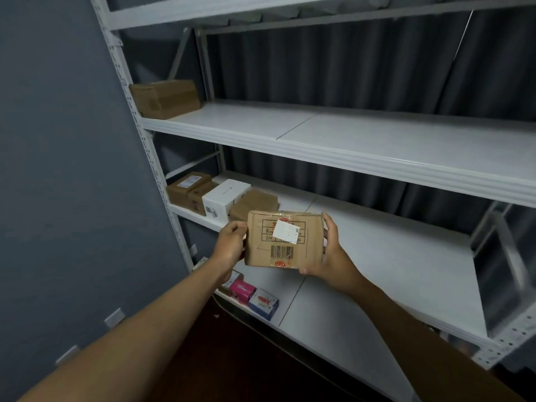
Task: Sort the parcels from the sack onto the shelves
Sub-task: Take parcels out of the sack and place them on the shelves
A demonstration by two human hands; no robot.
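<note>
White metal shelves (348,158) against dark curtain. Flat brown taped cardboard parcel (285,239) held mid-air before middle shelf; left hand (230,245), right hand (333,250) clamped on opposite edges. Looks light, stiff; edge hold suits.

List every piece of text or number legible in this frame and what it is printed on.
"250": in the printed table on the brown parcel that both hands hold.
"K": same table, the rest blurred.
Barcode and white sticker on that parcel: nothing legible.
Labels on the shelved boxes: too small and blurred to read.
</note>
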